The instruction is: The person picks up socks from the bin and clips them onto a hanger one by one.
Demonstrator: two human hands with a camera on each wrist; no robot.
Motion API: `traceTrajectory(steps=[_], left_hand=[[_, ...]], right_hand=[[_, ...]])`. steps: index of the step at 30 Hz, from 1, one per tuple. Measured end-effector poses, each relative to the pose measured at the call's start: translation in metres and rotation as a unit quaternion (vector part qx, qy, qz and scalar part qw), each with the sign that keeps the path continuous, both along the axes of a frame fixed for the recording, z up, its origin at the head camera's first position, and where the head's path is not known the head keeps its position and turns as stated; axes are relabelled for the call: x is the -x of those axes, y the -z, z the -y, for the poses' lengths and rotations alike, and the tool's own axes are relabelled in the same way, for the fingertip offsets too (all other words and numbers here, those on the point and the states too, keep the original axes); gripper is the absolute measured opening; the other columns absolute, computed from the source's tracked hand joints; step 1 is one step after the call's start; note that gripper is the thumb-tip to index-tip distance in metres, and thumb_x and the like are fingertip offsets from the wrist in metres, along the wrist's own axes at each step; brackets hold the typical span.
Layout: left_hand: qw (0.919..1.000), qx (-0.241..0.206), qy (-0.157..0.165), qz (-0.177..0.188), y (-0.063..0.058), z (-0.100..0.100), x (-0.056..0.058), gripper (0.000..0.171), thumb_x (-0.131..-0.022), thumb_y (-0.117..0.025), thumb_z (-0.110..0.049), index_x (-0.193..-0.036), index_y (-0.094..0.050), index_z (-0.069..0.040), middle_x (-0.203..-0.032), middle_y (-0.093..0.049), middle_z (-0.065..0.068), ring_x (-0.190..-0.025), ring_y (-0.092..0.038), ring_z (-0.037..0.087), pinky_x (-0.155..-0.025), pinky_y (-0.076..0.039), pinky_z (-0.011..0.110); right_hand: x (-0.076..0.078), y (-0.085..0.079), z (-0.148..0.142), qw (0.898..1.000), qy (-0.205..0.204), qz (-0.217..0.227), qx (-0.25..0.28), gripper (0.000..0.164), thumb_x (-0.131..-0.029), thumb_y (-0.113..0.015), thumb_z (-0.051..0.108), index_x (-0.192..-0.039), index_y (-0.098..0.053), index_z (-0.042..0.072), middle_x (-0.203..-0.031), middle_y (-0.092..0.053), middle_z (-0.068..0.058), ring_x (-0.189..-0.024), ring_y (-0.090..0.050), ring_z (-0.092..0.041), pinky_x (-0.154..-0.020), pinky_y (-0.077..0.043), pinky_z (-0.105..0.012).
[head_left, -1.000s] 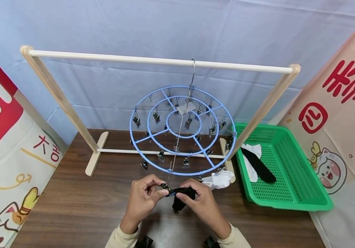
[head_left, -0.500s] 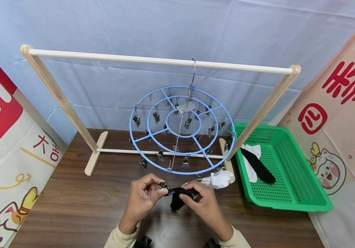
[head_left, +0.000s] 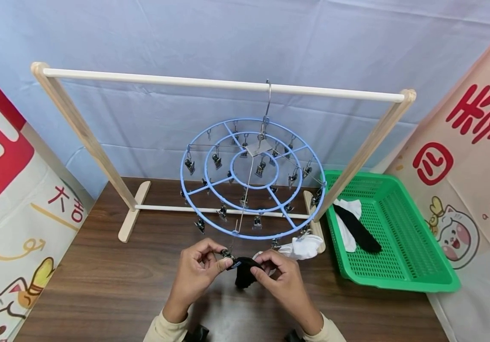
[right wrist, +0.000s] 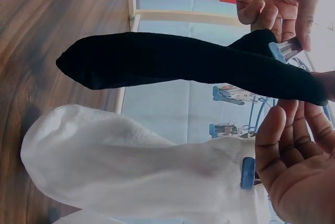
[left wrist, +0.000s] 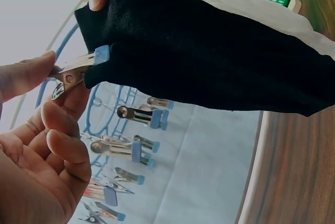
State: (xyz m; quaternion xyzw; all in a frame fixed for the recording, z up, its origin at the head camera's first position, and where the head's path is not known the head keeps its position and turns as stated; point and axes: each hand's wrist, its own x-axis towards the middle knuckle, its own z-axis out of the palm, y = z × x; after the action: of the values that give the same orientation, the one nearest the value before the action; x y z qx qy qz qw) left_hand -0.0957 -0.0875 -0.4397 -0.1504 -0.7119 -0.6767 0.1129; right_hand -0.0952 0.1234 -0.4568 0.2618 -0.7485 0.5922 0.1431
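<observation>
My left hand pinches a metal clip with blue tips between thumb and forefinger. The clip's tips are on one edge of the cuff of a black sock. My right hand pinches another part of that cuff, and the sock hangs down over the table. The clip hangs from the front of a round blue drying hanger. Beside the right hand, a white sock hangs from another blue-tipped clip.
The hanger hooks onto the white rail of a wooden stand. Several more clips hang around its rings. To the right, a green basket holds a black sock and a white one. Brown wooden table below.
My right hand has shifted slightly to the right at the black sock's cuff, and more of the sock shows between the hands. The left hand stays on the clip.
</observation>
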Motion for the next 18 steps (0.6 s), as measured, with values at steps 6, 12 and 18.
traceTrajectory(steps=[6,12,18], left_hand=[[0.9998,-0.01,0.005,0.019,-0.0015,0.0016,-0.0002,0.021,-0.076,-0.08,0.0,-0.093,-0.069,-0.002,-0.062,-0.052,0.0,-0.05,-0.039,0.006,-0.04,-0.032,0.021],[0.9994,-0.011,0.015,0.03,-0.0015,0.0038,-0.0001,0.025,-0.079,-0.078,-0.001,-0.102,-0.071,0.0,-0.074,-0.064,0.004,-0.052,-0.042,0.005,-0.042,-0.034,0.019],[0.9997,-0.02,-0.015,0.001,0.0016,0.0067,0.0018,0.02,-0.082,-0.073,0.003,-0.102,-0.071,0.002,-0.083,-0.07,0.012,-0.056,-0.049,0.005,-0.043,-0.035,0.019]], right_hand=[[0.0004,-0.002,0.0015,1.0,0.006,0.005,-0.005,0.023,-0.074,-0.071,-0.017,-0.085,-0.063,0.002,-0.077,-0.063,-0.012,-0.062,-0.055,-0.007,-0.049,-0.048,-0.022],[-0.0005,-0.0031,0.0026,1.0,0.007,0.012,-0.002,0.021,-0.075,-0.072,-0.015,-0.086,-0.063,0.001,-0.078,-0.063,-0.011,-0.063,-0.055,-0.007,-0.05,-0.049,-0.024],[-0.0012,-0.0021,0.0035,1.0,0.005,0.016,0.003,0.019,-0.077,-0.073,-0.011,-0.087,-0.064,0.003,-0.078,-0.063,-0.01,-0.063,-0.055,-0.006,-0.049,-0.049,-0.027]])
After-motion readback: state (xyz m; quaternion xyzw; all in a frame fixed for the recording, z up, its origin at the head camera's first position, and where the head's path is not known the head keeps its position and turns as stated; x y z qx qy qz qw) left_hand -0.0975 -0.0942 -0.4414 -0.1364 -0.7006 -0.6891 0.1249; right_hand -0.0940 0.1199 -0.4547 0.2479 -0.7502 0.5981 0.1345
